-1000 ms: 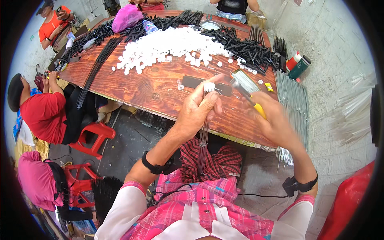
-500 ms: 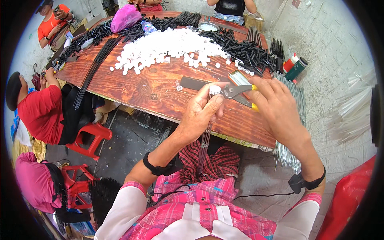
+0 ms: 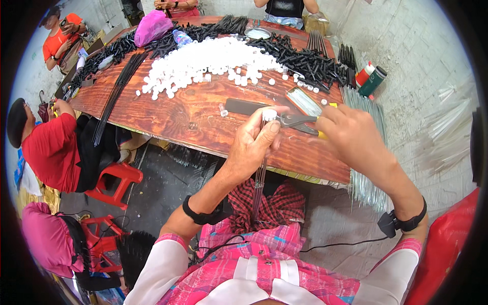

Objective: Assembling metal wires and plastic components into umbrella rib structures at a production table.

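Observation:
Between the thumb and fingers of my left hand [image 3: 254, 142], a round white cap [image 3: 269, 115] sits atop several thin metal rods [image 3: 261, 178] that hang down toward my lap. My right hand [image 3: 353, 133] is closed round the yellow handles of a pair of pliers [image 3: 300, 121]. The plier jaws meet the right side of the cap, close to my left fingertips; what exactly they grip is too small to tell. Just beyond the jaws lie a dark flat bar [image 3: 244, 106] and an open tin [image 3: 304, 101] of thin pale pieces.
A heap of white caps [image 3: 203, 63] covers the middle of the wooden table [image 3: 173, 114], ringed by black tubular pieces [image 3: 315, 68]. Metal rods [image 3: 373, 168] overhang the right edge. Two bottles [image 3: 372, 81] stand there. Other people sit or stand around; a red stool [image 3: 119, 180] is at left.
My right fingers have curled in round the plier handles, and the jaws have tilted slightly. The left hand keeps its hold on the cap and rods. The whole view has shifted a little.

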### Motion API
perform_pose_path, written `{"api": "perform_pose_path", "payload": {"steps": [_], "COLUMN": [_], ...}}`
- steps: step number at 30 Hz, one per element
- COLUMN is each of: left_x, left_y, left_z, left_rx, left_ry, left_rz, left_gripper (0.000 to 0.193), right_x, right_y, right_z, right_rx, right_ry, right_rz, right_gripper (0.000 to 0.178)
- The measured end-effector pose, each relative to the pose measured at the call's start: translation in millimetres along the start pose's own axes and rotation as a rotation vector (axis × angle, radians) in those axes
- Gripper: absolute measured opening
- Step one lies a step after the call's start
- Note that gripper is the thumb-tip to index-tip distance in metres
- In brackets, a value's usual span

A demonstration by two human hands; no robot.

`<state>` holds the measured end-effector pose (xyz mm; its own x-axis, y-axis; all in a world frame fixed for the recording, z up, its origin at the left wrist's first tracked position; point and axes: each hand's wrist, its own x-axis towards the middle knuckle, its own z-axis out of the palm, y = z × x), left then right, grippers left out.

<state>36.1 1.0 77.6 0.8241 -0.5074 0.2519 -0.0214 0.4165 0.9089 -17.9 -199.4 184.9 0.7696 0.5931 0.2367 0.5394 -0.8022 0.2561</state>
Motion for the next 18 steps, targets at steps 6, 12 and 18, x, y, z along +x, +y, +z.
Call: {"api": "perform_pose_path", "payload": {"steps": [6, 12, 18], "left_x": [-6, -4, 5], "left_y": [-4, -8, -11], "left_z": [-2, -8, -12], "left_rx": [-0.175, -0.328, -0.319], "left_ry": [-0.087, -0.115, -0.113], "left_rz": [-0.023, -0.101, -0.072], "left_gripper": [0.048, 0.048, 0.049], "right_x": [-36, -30, -41], "right_y": [-15, -4, -22], "right_z": [58, 14, 18], "right_rx": [2.639, 1.520, 0.420], "right_ry": [-0.894, -0.723, 0.253], "right_rz": [0.615, 0.601, 0.353], "right_gripper": [0.066, 0.038, 0.050]}}
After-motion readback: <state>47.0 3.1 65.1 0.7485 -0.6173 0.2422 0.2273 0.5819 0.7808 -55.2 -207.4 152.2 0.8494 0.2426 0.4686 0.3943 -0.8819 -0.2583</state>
